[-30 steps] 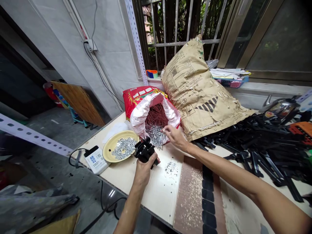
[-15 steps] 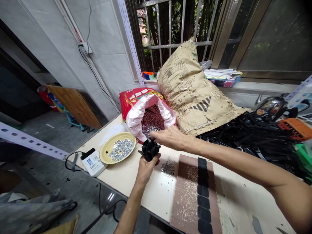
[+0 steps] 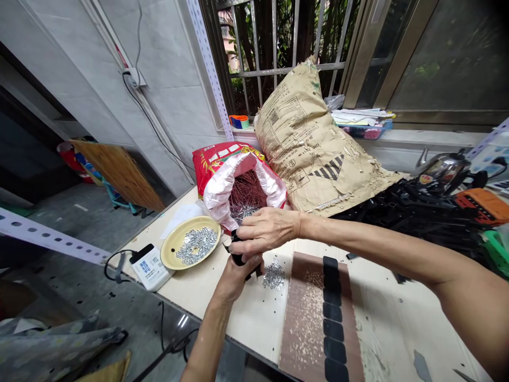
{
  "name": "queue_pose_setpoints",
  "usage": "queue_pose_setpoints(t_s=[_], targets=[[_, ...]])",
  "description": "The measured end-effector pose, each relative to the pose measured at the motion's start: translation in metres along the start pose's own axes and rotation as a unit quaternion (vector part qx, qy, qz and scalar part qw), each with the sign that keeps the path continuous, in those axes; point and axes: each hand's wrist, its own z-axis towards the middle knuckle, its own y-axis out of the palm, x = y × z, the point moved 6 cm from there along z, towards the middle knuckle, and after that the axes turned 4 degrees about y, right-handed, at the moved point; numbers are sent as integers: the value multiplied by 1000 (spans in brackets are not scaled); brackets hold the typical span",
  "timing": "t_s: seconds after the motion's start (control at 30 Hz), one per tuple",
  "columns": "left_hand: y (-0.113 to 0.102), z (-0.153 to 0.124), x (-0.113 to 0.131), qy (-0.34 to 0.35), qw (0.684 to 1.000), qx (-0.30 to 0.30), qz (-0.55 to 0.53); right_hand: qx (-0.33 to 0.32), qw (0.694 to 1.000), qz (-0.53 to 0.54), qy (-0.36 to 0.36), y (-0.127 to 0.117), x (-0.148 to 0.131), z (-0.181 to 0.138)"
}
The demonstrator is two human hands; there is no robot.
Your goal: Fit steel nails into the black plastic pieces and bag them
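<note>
My left hand (image 3: 234, 278) is closed round a bunch of black plastic parts (image 3: 237, 259), held just above the table's front part. Over the top of the bunch lies my right hand (image 3: 269, 229), its fingers curled down on the parts and covering most of them. Whether a small screw is between those fingers cannot be seen. Just behind the hands, the open red and white bag (image 3: 218, 187) holds many long reddish-brown screws (image 3: 248, 192), with silvery ones at its mouth. Small metal nuts (image 3: 273, 276) lie loose beside my left hand.
A yellow dish (image 3: 167, 259) of small metal pieces and a white box (image 3: 151, 269) are on the left. A brown strip (image 3: 296, 329) carries black pads (image 3: 333, 313). A big paper sack (image 3: 310, 154) leans at the window, beside heaped black parts (image 3: 397, 212) and a kettle (image 3: 443, 170).
My right hand has come from the screws at the bag's mouth down onto the black plastic parts, covering them. My left hand keeps its hold, slightly lower. The view has shifted slightly.
</note>
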Motion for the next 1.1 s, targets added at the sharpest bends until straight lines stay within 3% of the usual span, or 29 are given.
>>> queue_pose_setpoints(t_s=[0.13, 0.33, 0.43, 0.53, 0.63, 0.73, 0.8, 0.87, 0.9, 0.97, 1.03, 1.1], targets=[[2, -2, -6, -9, 999, -5, 30, -16, 999, -12, 47, 3, 0, 6], [11, -3, -9, -22, 999, -14, 46, -69, 997, -21, 23, 8, -2, 11], [14, 0, -6, -14, 999, -11, 49, -27, 999, 6, 46, 8, 1, 12], [16, 2, -7, -17, 1000, 0, 21, 51, 987, 52, 141, 11, 9, 8], [17, 3, -9, -22, 999, 20, -14, 75, 957, 88, 265, 21, 16, 1], [17, 3, -10, -20, 999, 34, -3, 111, 928, 134, 328, 21, 19, -4], [10, 1, -9, -12, 997, 72, -1, 188, 888, 160, 388, 11, 28, -13], [-4, -3, -3, 15, 990, 138, -5, 244, 827, 172, 476, 5, 40, -32], [-12, -5, 0, 31, 985, 172, -2, 238, 804, 176, 515, 9, 44, -43], [-26, -10, 6, 55, 973, 224, 20, 142, 797, 187, 556, 29, 45, -63], [-35, -13, 9, 61, 963, 258, 45, -21, 829, 179, 529, 61, 34, -79], [-38, -14, 12, 62, 956, 280, 54, -153, 872, 132, 446, 92, 16, -90]])
